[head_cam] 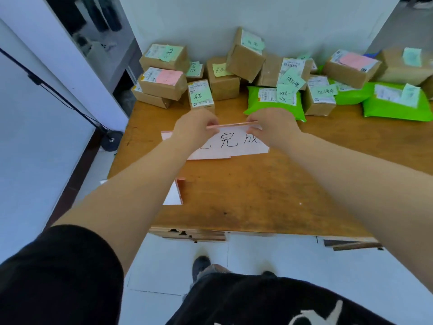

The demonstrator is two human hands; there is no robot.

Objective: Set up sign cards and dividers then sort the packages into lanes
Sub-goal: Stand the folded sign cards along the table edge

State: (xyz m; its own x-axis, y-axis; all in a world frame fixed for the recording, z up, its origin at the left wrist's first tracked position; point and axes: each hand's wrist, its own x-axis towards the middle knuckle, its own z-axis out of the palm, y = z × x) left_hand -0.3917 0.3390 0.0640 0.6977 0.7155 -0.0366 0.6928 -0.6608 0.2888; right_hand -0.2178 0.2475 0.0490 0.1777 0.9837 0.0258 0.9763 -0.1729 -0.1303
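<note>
Your left hand [194, 127] and right hand [274, 127] each pinch one end of folded sign card [234, 139], frame centre, on counter [269, 188]. Packages [274, 99] piled along upper frame.

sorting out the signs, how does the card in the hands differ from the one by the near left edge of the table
The held sign card shows large handwritten characters; the near card shows none. The held sign card is pinched at its top edge by the left hand and right hand; the near card lies untouched, partly hidden by the forearm. Both are white with pinkish edges.

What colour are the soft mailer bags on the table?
Bright green bags, clearest in the head view.
</note>
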